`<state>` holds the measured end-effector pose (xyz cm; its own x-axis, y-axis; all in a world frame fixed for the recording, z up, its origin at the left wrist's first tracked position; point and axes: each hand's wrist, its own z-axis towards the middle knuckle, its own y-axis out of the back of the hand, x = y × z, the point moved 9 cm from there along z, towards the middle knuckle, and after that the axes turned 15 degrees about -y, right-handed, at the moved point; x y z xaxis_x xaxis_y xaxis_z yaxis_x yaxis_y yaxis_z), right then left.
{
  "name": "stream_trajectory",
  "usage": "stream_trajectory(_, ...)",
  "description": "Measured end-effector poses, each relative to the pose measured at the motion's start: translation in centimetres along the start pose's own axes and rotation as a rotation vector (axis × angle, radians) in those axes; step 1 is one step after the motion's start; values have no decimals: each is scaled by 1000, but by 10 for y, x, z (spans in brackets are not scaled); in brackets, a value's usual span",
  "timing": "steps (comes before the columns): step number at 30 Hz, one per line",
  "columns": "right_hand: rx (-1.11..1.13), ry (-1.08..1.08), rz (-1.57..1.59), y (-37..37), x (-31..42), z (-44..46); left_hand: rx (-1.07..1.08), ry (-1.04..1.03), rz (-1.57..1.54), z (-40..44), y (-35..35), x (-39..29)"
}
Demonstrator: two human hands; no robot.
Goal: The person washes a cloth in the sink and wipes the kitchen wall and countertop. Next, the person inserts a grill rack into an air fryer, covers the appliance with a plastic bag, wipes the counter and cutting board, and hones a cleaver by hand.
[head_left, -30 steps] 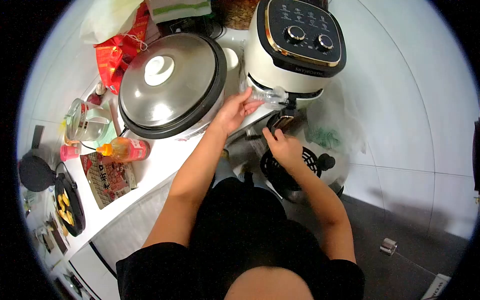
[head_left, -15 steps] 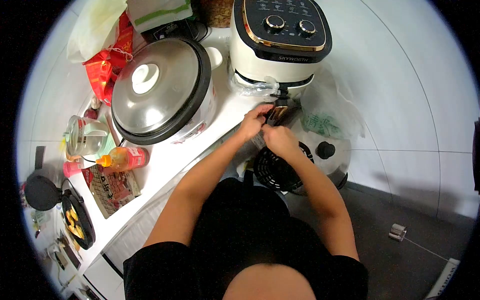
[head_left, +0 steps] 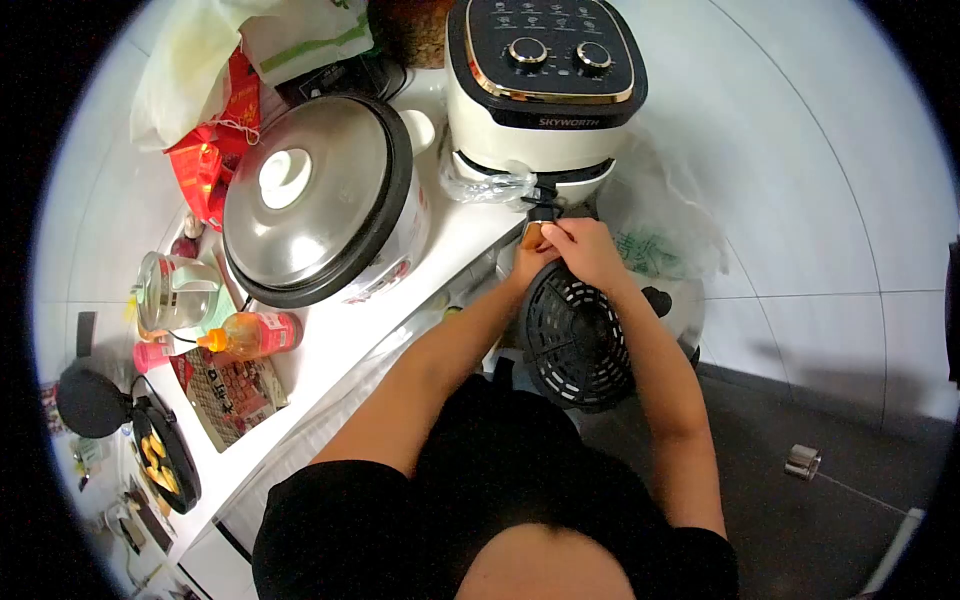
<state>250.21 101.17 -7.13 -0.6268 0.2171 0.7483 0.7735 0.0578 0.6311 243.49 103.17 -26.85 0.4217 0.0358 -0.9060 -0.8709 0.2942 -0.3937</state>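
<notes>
A cream and black air fryer stands at the counter's edge, with its black and gold handle pointing towards me. My left hand is closed around the lower end of this handle. Over its near side curls my right hand, thumb against the gold face. A round black slotted basket hangs tilted just below both hands; whether the fingers touch its rim is hidden. Dark cord and a clear plastic wrap are bunched where the handle meets the fryer.
Left of the fryer sits a large electric pot with a steel lid. A sauce bottle, a glass jug and an open griddle holding food pieces are further left. A clear bag hangs right of my hands.
My right hand has moved up onto the handle, and my left has slid lower. The slotted basket shows more fully and looks more tilted. The view has shifted slightly.
</notes>
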Motion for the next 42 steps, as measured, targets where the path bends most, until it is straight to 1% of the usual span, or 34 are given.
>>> stream_trajectory(3,4,-17,-100,9,8,-4,329,21,29,-24,-26,-37)
stream_trajectory(4,3,-20,-134,12,7,-5,348,-15,32,-33,-33,-49)
stream_trajectory(5,2,-23,-168,16,4,-5,393,-22,125,-42,-39,-57)
stream_trajectory(6,-22,17,42,25,1,-10,434,-22,284,-48,-49,-87)
stream_trajectory(7,-11,-18,108,33,-1,-15,461,-7,422,-52,-60,-126)
stream_trajectory(9,14,-91,234,55,1,-28,421,74,387,-62,-67,-186)
stream_trajectory(11,-5,-150,310,73,-8,-36,250,179,52,-76,-46,-217)
stream_trajectory(13,-6,-210,404,80,-19,-38,124,243,201,-87,5,-238)
stream_trajectory(14,7,-240,455,80,-26,-37,43,197,369,-93,33,-244)
stream_trajectory(15,18,-269,507,78,-33,-36,-38,149,537,-99,62,-243)
stream_trajectory(17,59,-295,557,66,-41,-31,211,-144,1064,-106,89,-208)
stream_trajectory(18,78,-304,578,59,-39,-29,339,-295,1320,-114,88,-194)
stream_trajectory(21,120,-294,613,48,-21,-32,712,-13,1647,-98,60,-130)
stream_trajectory(23,117,-265,643,52,-10,-32,740,193,1587,-73,33,-95)
stream_trajectory(25,91,-240,687,58,-7,-34,877,144,1548,-58,-6,-83)
stream_trajectory(27,73,-280,767,67,-6,-40,963,73,1557,-46,-35,-70)
stream_trajectory(28,63,-299,808,70,-8,-43,947,92,1578,-38,-37,-60)
stream_trajectory(30,73,-271,868,74,-15,-44,921,126,1621,-23,-36,-46)
stream_trajectory(33,54,-275,890,77,-25,-50,888,112,1656,-12,-14,-49)
stream_trajectory(37,24,-309,894,75,-36,-67,836,428,1671,-21,13,-62)
stream_trajectory(38,19,-313,920,75,-39,-70,1006,348,1660,-27,-3,-56)
stream_trajectory(41,-19,-303,1000,80,-40,-78,1005,238,1471,-43,-44,-18)
stream_trajectory(42,-46,-293,1032,87,-41,-82,973,249,1424,-42,-44,-24)
